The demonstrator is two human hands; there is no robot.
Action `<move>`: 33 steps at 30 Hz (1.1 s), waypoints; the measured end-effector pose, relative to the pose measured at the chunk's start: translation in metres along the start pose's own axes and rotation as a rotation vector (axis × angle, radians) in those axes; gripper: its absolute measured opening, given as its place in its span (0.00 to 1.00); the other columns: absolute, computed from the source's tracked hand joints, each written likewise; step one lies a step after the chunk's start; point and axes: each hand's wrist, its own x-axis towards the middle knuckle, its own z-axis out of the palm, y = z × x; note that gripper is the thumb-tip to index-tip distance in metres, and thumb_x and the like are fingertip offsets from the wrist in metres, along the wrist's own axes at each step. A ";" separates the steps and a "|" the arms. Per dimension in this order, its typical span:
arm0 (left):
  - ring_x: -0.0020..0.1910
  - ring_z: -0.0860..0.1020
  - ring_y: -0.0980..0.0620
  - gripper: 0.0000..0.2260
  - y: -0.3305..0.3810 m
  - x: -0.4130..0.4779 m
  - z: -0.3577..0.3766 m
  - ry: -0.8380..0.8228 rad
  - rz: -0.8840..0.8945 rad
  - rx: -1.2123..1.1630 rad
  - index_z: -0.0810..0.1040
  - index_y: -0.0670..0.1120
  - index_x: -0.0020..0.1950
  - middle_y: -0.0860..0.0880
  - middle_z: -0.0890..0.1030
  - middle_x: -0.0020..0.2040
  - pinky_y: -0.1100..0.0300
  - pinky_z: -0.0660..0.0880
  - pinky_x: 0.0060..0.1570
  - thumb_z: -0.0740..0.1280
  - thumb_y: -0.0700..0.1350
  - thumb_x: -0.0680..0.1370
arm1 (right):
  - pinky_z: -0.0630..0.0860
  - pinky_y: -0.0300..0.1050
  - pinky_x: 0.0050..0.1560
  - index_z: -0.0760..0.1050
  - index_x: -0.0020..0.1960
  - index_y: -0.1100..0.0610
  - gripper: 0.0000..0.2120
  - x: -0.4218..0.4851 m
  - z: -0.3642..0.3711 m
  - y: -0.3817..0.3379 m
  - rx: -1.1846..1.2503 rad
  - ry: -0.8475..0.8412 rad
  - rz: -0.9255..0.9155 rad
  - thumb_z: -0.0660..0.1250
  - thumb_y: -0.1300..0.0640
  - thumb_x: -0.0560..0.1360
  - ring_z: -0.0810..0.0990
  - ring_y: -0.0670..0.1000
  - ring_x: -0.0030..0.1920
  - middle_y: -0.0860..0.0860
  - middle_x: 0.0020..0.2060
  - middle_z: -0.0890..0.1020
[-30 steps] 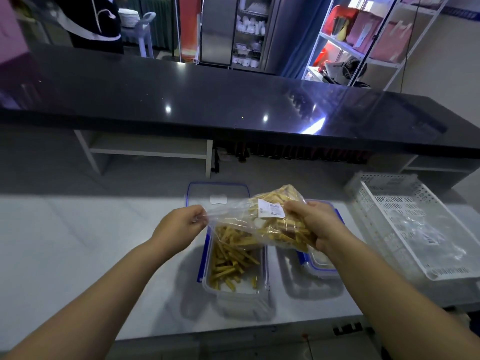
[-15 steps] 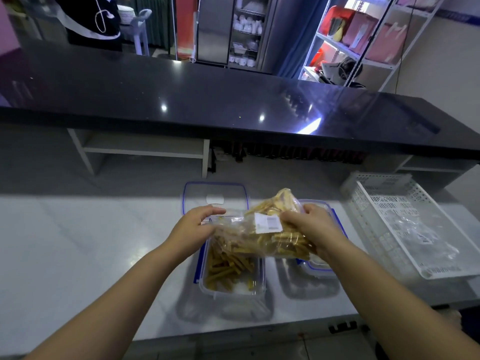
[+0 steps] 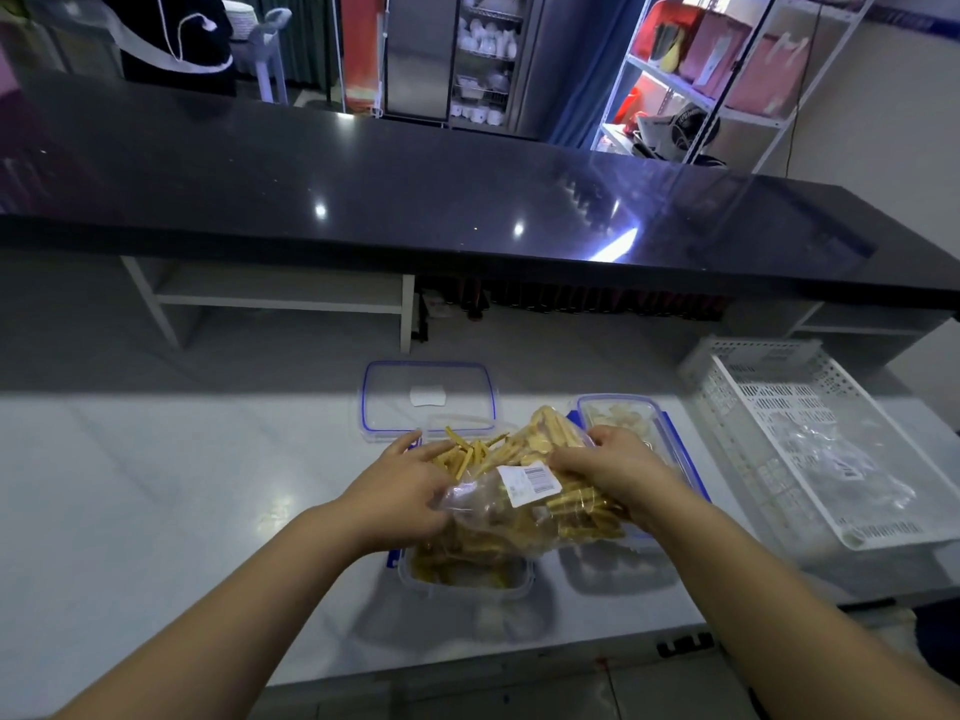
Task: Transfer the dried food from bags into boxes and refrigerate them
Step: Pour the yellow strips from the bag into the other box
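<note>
Two bare hands grip a clear bag (image 3: 524, 504) of yellow dried sticks over an open box (image 3: 467, 576) on the white bench (image 3: 182, 501). Left hand (image 3: 402, 493) fingers pinch its near end; right hand (image 3: 621, 472) fingers clutch the far side. A white basket (image 3: 810, 433) sits to the right.

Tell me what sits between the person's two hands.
In the head view, a clear plastic bag of yellow dried sticks, white barcode label up, held between left hand and right hand over a clear box.
</note>
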 end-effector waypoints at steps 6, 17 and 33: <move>0.77 0.46 0.53 0.22 -0.006 0.009 -0.003 -0.007 0.004 0.222 0.65 0.52 0.73 0.56 0.66 0.73 0.49 0.37 0.73 0.52 0.53 0.79 | 0.80 0.51 0.45 0.75 0.45 0.56 0.11 0.011 0.015 -0.005 0.022 0.200 -0.115 0.72 0.51 0.67 0.82 0.52 0.42 0.53 0.41 0.83; 0.76 0.48 0.53 0.35 -0.012 -0.006 0.004 0.084 -0.137 -0.292 0.57 0.58 0.75 0.54 0.55 0.77 0.56 0.49 0.73 0.69 0.50 0.71 | 0.74 0.45 0.37 0.73 0.47 0.52 0.14 0.005 0.032 -0.003 -0.163 0.225 -0.218 0.70 0.44 0.69 0.80 0.50 0.42 0.49 0.41 0.80; 0.71 0.64 0.50 0.32 0.012 0.023 -0.010 0.273 -0.271 -0.838 0.60 0.56 0.74 0.52 0.67 0.72 0.43 0.65 0.68 0.54 0.69 0.74 | 0.70 0.41 0.34 0.79 0.39 0.51 0.11 -0.017 0.038 -0.026 -0.397 0.480 -0.592 0.66 0.46 0.75 0.77 0.47 0.35 0.46 0.33 0.81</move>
